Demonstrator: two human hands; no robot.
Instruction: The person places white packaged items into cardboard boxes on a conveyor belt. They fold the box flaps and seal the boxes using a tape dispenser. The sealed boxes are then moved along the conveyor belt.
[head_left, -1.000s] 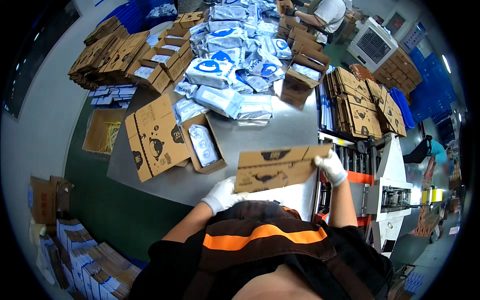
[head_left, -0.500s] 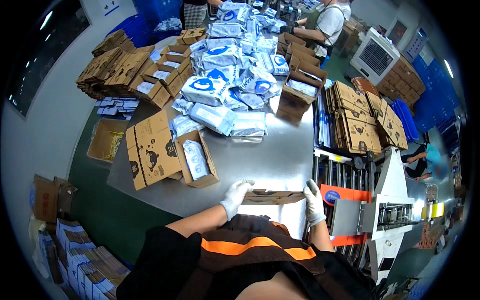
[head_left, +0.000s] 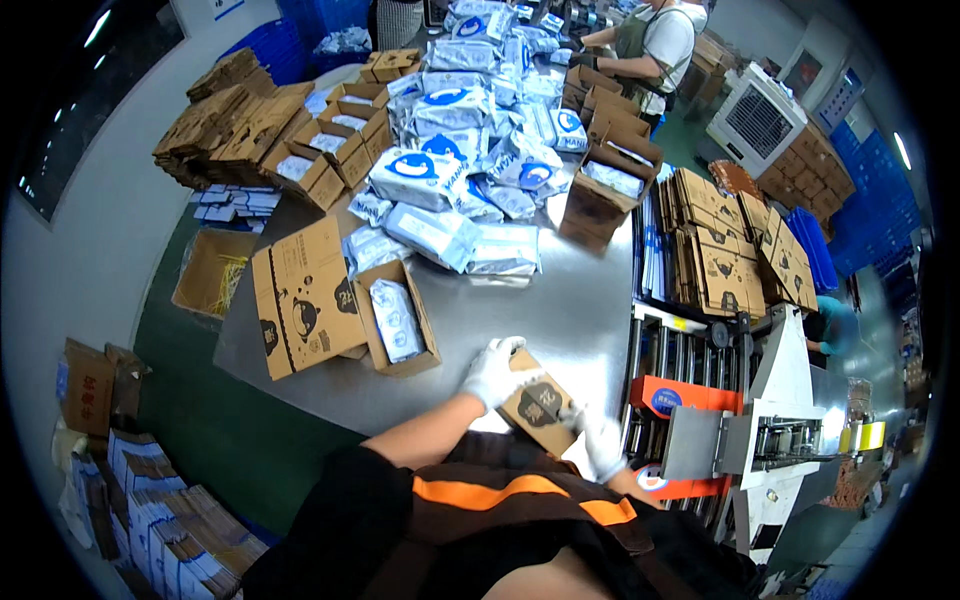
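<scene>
A brown cardboard box [head_left: 538, 412] with a dark print is tilted above the near edge of the steel table, in front of my body. My left hand [head_left: 496, 374], in a white glove, grips its upper left edge. On the lower right side my right hand [head_left: 601, 442], also gloved and a little blurred, closes on the carton. Left of my hands stands an open carton [head_left: 430, 335] with a silver-white packet [head_left: 394, 318] inside. Beside it lies a flat printed cardboard blank [head_left: 305, 300].
A heap of silver-blue packets [head_left: 440, 180] covers the far table [head_left: 570, 290]. Filled open cartons [head_left: 590, 215] line both sides of the heap. Flattened cartons [head_left: 715, 240] and a roller machine [head_left: 690, 395] stand at the right. A co-worker [head_left: 655, 50] works at the far end.
The box has turned from a thin edge-on view to show its printed face. My left hand has shifted up and right; my right hand has dropped lower and slightly left.
</scene>
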